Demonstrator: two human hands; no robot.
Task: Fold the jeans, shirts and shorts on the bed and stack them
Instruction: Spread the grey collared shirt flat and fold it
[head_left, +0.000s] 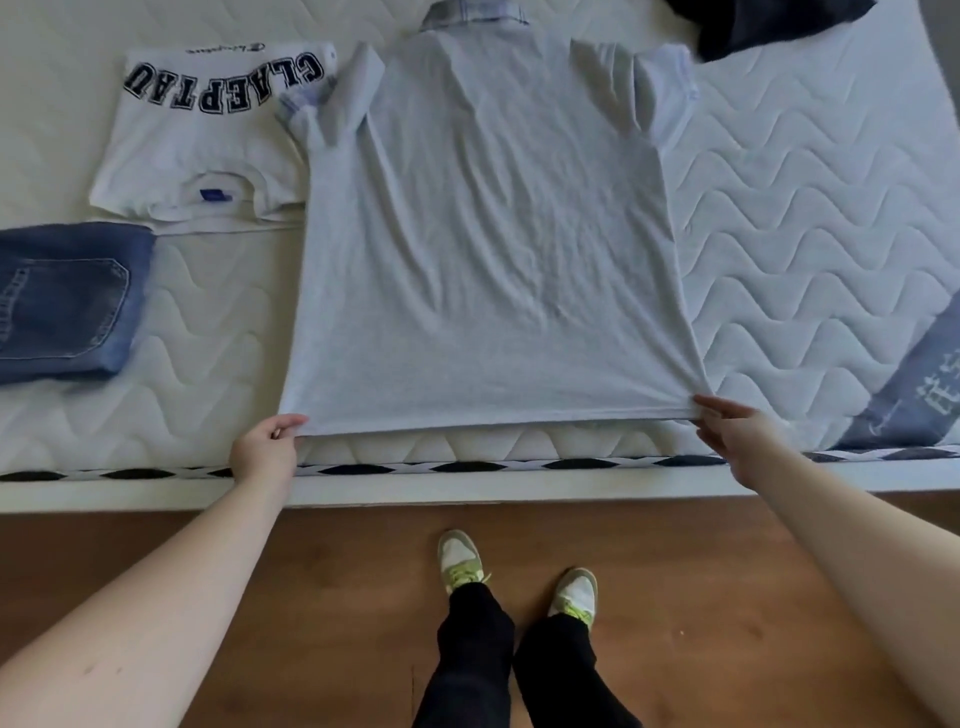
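grey shirt (488, 228) flat (back up) | left hand (265, 447), right hand (737, 431) pinch hem corners

We see grey polo shirt (488, 228) flat on bed (810, 208), our left hand (265, 447) and right hand (737, 431) pinching its two hem corners, folded white printed shirt (202, 140) and folded jeans (67, 301) at left, dark garment (753, 26) top right

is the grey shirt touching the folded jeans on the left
Apart. The head view shows a strip of bare mattress between the grey shirt and the folded jeans.
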